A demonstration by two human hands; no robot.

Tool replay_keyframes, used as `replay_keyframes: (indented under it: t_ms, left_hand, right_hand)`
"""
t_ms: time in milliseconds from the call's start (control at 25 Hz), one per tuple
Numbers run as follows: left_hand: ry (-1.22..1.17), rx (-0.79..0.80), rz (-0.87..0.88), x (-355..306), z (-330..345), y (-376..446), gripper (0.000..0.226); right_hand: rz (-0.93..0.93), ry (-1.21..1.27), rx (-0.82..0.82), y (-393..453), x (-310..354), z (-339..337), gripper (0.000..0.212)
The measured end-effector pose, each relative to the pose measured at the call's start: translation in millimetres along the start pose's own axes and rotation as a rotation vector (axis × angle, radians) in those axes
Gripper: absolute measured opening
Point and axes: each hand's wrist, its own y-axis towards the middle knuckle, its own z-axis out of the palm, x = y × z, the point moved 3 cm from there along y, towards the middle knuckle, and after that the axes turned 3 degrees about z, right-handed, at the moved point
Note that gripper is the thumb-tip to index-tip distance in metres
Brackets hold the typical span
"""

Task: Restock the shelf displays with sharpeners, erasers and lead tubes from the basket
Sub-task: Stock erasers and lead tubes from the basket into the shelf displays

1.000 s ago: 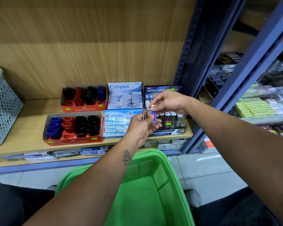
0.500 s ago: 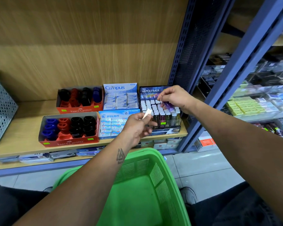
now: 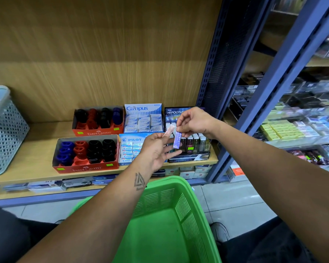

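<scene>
A: Where are the lead tubes?
B: Centre of the frame. The right hand (image 3: 195, 122) pinches a purple lead tube (image 3: 177, 139) by its top end, so it hangs in front of the Hi-Polymer display (image 3: 186, 133). The left hand (image 3: 156, 150), palm up, holds a pale pink tube (image 3: 169, 130) at its fingertips.
A: And the basket?
B: The green basket (image 3: 171, 221) sits at the lower centre, under both forearms. Sharpener trays (image 3: 87, 154) and eraser boxes (image 3: 139, 130) stand left of the display on the wooden shelf (image 3: 36, 168).
</scene>
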Motion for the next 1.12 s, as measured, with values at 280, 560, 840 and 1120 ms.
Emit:
replay_keyframes:
  t_ms: [280, 560, 840, 1120]
  left_hand:
    - [0.313, -0.065, 0.081, -1.8, 2.0, 1.4, 0.009]
    - [0.751, -0.087, 0.135, 7.2, 4.6, 12.6, 0.013]
    - [0.674, -0.199, 0.164, 11.6, -5.3, 20.6, 0.023]
    - [0.573, -0.223, 0.146, 17.0, -11.2, 17.9, 0.022]
  right_hand:
    - [-0.033, -0.142, 0.184, -0.3, 9.3, 19.4, 0.024]
    - [-0.209, -0.704, 0.167, 9.8, 7.7, 21.1, 0.025]
    - [-0.042, -0.369, -0.260, 6.5, -22.0, -15.3, 0.006]
    - [-0.069, -0.182, -0.172, 3.5, -34.7, -7.5, 0.016]
